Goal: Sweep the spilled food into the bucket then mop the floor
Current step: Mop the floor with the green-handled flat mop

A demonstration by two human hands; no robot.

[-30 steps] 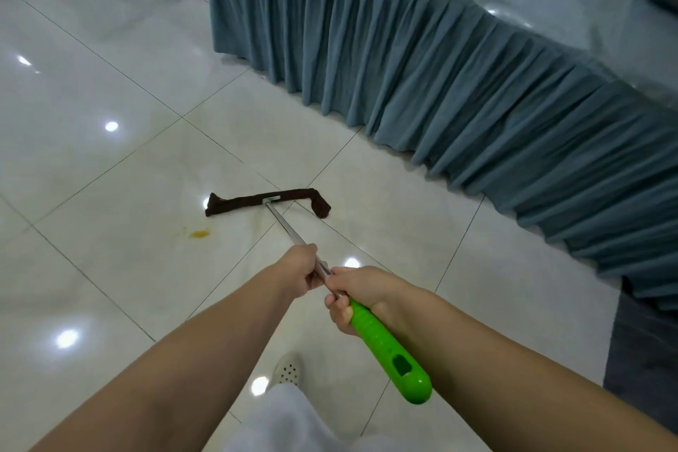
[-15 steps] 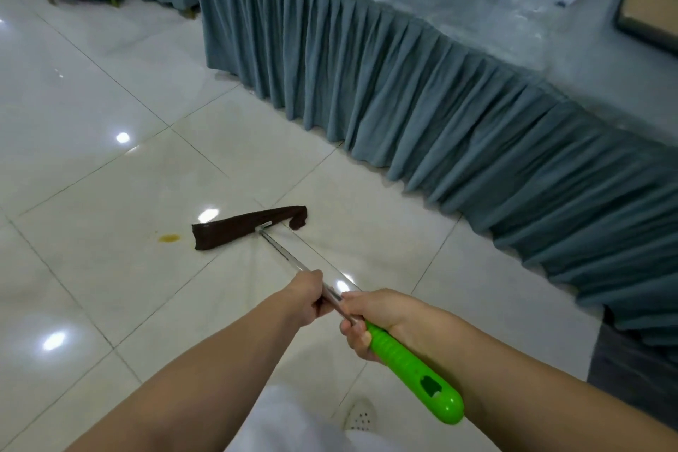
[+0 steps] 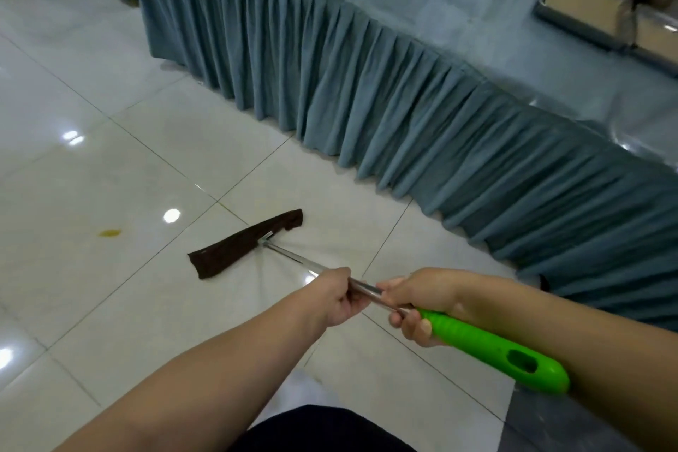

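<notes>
Head view: mop (image 3: 246, 245) pad now pulled back right of the yellow stain (image 3: 109, 232), well apart from it, so stain unwiped and mopping unfinished. Left hand (image 3: 335, 295) closed on steel shaft, right hand (image 3: 418, 299) closed just behind at green grip; no bucket in view. Skirted table (image 3: 403, 114) close on right, limiting swing that side.

A single head-worn view looks forward and steeply down along both forearms. The left hand (image 3: 335, 295) and right hand (image 3: 418, 299) sit low and centre, close to the lens. White floor tiles (image 3: 91, 165) spread beyond and left of the hands; a skirted table (image 3: 367, 84) runs beyond and right.
</notes>
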